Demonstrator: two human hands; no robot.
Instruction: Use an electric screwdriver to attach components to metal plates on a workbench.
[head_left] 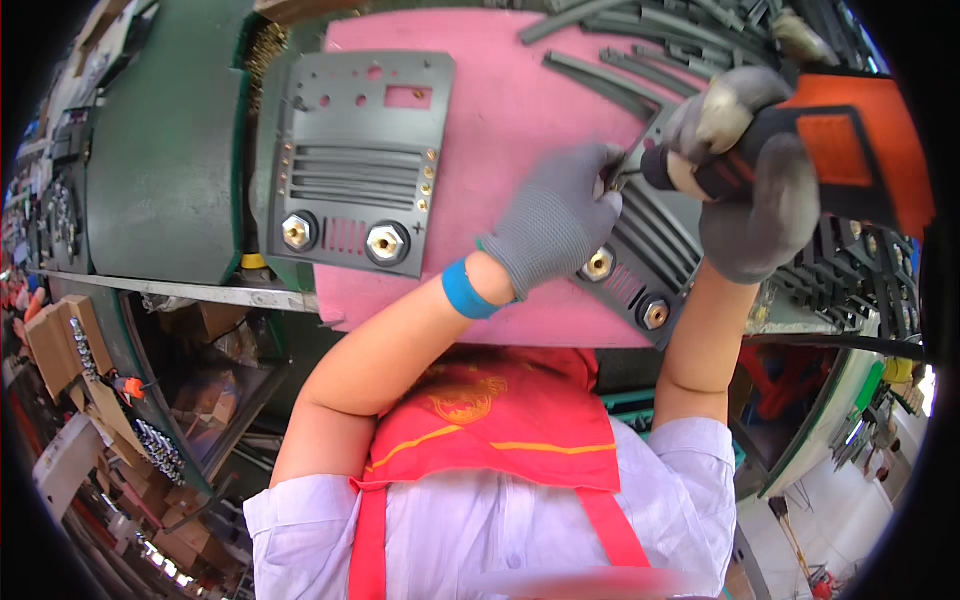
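With our left hand [555,225] flat on the half-fitted grey panel [650,260], our right hand [745,170] grips the powered screwdriver [800,150]; a fitted panel [355,160] lies beside.

Two grey panels [355,160], two gloved hands [555,225], one screwdriver [800,145]

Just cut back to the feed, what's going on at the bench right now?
A person in grey gloves is working on a dark grey slotted panel that lies on a pink mat. The left hand presses down on the panel near its brass sockets. The right hand grips an orange and black power screwdriver, its tip set at the panel just beside the left fingers. A second panel of the same kind lies apart on the mat's left side, untouched.
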